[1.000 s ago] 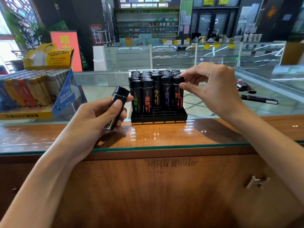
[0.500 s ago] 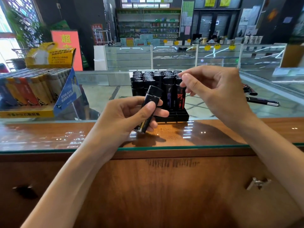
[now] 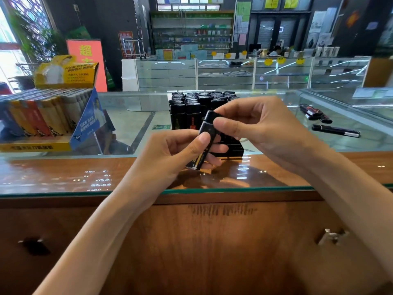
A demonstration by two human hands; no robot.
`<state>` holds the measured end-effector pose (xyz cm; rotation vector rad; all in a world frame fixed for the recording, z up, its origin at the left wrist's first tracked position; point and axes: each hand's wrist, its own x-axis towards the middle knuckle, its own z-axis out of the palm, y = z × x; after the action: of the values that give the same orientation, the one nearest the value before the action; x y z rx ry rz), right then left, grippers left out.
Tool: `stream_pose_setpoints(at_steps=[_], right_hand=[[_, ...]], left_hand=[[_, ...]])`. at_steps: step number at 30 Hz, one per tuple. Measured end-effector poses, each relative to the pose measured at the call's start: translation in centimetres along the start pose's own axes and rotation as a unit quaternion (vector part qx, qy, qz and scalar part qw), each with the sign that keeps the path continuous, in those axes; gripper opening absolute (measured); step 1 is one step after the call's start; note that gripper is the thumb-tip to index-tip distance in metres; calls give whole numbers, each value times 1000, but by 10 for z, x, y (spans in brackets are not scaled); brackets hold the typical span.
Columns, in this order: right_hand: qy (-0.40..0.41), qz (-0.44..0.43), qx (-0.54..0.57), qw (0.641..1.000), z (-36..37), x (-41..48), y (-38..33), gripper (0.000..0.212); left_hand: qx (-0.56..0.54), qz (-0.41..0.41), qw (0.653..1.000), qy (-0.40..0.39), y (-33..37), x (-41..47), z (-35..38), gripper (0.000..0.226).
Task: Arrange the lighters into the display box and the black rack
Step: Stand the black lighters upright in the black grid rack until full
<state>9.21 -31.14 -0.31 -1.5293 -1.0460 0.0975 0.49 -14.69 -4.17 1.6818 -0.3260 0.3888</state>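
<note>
Left hand (image 3: 170, 154) grips black lighter (image 3: 204, 141) mid-body; right hand (image 3: 263, 128) pinches its cap. Judged light, rigid, glossy-slick; hold flat sides. Black rack (image 3: 231, 149) directly beyond.

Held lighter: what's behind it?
The black rack, holding upright black lighters. The held lighter, left hand and right hand cover the rack's front middle and right, so empty slots there cannot be seen.

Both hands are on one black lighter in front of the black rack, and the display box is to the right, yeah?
No, the head view shows the display box on the left. The left hand and right hand hold the black lighter before the black rack.
</note>
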Motion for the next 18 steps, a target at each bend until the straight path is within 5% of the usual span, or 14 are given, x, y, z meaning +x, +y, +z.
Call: stream_pose_setpoints(at_steps=[4,9,13,18], right_hand=[[58,-12,-23,998,-29,5,-9,22],[136,-27,-116,984,-50,15,-12,14],[132,-43,-202,970,-37,22,-8,16],[121,-90,-302,941,-13,33,-4,16]], left_hand=[[154,60,986,33,0,-11,-10,25],[419,147,894,-65,1,-18,-18,35],[483,145,852,-139,-1,-17,-16,46],[487,152,850,-132,-3,-19,-17,43]])
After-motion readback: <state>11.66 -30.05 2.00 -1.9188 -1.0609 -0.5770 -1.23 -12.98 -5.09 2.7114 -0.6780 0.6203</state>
